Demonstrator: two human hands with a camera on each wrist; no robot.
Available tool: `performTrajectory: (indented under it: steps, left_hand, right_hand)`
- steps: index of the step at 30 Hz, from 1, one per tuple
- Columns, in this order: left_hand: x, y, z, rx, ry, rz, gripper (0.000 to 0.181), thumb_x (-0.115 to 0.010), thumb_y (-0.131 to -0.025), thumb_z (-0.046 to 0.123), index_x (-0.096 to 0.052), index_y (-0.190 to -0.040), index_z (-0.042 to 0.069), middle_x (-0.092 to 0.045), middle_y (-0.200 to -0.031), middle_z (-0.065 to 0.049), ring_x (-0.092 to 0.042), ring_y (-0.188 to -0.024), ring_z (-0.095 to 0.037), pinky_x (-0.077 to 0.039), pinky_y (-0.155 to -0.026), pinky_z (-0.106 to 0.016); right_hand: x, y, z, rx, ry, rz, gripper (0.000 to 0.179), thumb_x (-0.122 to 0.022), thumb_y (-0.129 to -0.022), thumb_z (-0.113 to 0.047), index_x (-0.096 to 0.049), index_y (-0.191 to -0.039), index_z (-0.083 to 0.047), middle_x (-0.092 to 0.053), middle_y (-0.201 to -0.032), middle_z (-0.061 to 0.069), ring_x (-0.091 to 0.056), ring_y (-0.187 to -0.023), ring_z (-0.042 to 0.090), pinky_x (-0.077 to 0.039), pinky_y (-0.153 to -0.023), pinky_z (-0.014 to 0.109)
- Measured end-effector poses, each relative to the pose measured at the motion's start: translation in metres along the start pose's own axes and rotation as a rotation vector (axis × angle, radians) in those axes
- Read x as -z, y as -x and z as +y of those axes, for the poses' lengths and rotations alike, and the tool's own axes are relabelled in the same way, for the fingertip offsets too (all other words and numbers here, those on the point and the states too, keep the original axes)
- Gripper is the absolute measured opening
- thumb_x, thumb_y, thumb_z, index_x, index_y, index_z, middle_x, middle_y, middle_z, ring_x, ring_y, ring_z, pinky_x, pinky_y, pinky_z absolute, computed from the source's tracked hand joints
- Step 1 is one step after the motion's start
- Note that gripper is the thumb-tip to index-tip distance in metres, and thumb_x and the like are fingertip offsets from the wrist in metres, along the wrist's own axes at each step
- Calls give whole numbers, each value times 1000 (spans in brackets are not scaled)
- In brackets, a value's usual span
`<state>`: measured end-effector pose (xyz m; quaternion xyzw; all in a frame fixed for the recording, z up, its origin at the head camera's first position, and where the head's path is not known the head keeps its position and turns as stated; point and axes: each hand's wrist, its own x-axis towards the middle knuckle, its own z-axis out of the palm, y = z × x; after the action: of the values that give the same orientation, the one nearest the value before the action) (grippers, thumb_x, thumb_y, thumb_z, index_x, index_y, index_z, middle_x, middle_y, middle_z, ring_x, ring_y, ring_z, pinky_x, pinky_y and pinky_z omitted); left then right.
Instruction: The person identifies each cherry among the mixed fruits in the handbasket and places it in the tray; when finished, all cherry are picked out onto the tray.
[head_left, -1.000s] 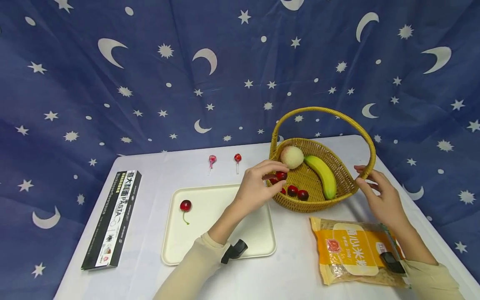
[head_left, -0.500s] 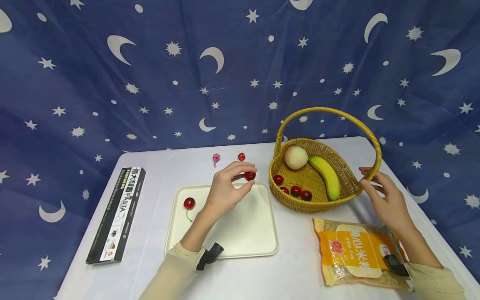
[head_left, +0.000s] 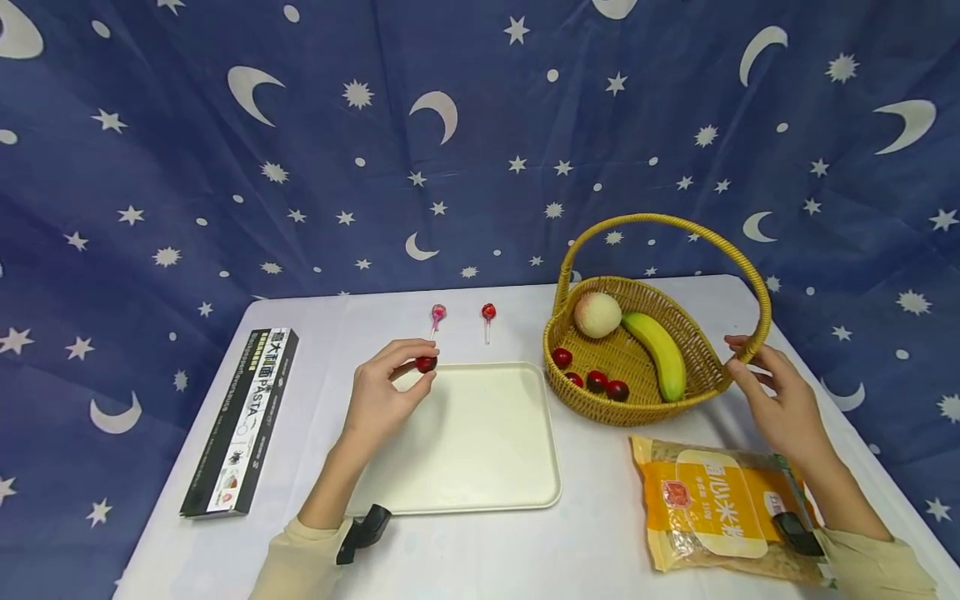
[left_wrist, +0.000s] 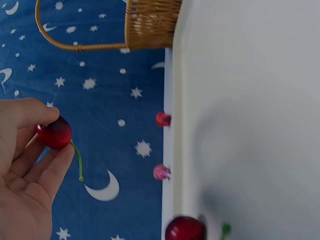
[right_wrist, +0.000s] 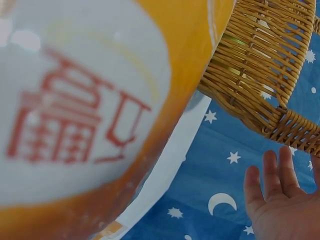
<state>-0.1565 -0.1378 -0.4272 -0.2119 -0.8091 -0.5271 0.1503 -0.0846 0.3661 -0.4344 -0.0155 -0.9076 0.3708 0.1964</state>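
My left hand pinches a dark red cherry between thumb and fingertips above the left part of a cream tray. Its green stem hangs free in the left wrist view. Another cherry lies on the tray; in the head view the left hand hides it. At the right end of a wicker basket, my right hand holds the foot of the handle between thumb and fingers. Inside the basket are a peach, a banana and several cherries.
Two lollipops, one pink and one red, lie behind the tray. A pasta box is at the left. An orange bag of rice noodles lies below the right forearm. A starry blue cloth hangs behind the table.
My left hand has carried the cherry out of the basket and leftward across the tray, now covering the cherry there. The right hand stays at the basket handle. The head view has shifted slightly.
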Motion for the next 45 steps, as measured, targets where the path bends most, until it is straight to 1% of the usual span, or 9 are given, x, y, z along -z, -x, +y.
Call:
performTrajectory:
  steps: [3,10,15,19,27,31,35,39,45]
  left_hand:
    - [2,3,-6,13,-27,-8,35,-81,-84,-13,-79,-114,4,-77,-122,-11,-77,-107,-28,-63,-97,-33]
    - [-2,6,-14,37,-111,-57,29,-82,-86,-7,-80,-113,4,-78,-123,-8,-77,-103,-23,-63,-99,-39]
    - [-5,9,-20,42,-156,-80,30,-83,-85,-6,-81,-112,6,-79,-119,-7,-75,-99,-21,-64,-99,-43]
    - [-8,12,-26,59,-191,-116,30,-83,-84,-6,-81,-112,6,-80,-117,-7,-74,-98,-21,-63,-99,-45]
    - [-9,18,-33,117,-262,-213,27,-83,-86,-4,-82,-110,6,-79,-120,-8,-75,-116,-29,-62,-100,-45]
    - [-11,20,-39,144,-276,-253,28,-82,-85,-6,-82,-110,7,-80,-117,-6,-75,-112,-27,-63,-95,-43]
    - [-13,23,-45,172,-306,-299,28,-80,-86,-6,-82,-110,8,-80,-116,-5,-75,-112,-25,-63,-95,-42]
    - [-15,24,-47,185,-325,-319,28,-80,-87,-5,-82,-111,9,-80,-118,-5,-74,-117,-26,-62,-98,-43]
    - [-14,24,-47,187,-327,-311,29,-81,-87,-2,-82,-114,10,-79,-124,-6,-72,-123,-30,-59,-104,-47]
  right_hand:
    - [0,1,2,4,3,3,40,-62,-109,-22,-60,-148,-14,-49,-135,-36,-44,-119,-24,-34,-91,-1]
    - [-1,0,4,-11,9,-2,41,-61,-110,-24,-59,-149,-16,-48,-135,-36,-43,-119,-24,-32,-91,-3]
    - [-1,0,4,-10,6,-8,41,-61,-110,-25,-59,-150,-17,-48,-137,-36,-42,-120,-24,-32,-92,-2]
    - [0,0,3,-11,4,-9,40,-60,-110,-27,-59,-150,-18,-48,-138,-36,-42,-120,-24,-33,-92,-2]
    - [-1,0,0,-14,-4,-10,39,-61,-110,-26,-60,-148,-15,-47,-136,-36,-43,-120,-22,-32,-91,-3]
    - [-1,0,0,-14,-6,-10,40,-61,-110,-26,-59,-149,-17,-47,-137,-36,-43,-120,-22,-32,-91,-3]
    - [-1,0,0,-16,-1,-6,40,-61,-110,-26,-60,-149,-17,-47,-136,-36,-43,-120,-22,-32,-91,-3]
    - [-1,0,2,-11,7,-1,40,-61,-110,-24,-60,-148,-16,-48,-137,-35,-43,-120,-23,-33,-92,-1]
    - [-2,1,4,-11,13,2,41,-62,-109,-25,-59,-149,-15,-48,-137,-35,-42,-120,-24,-33,-92,-1]
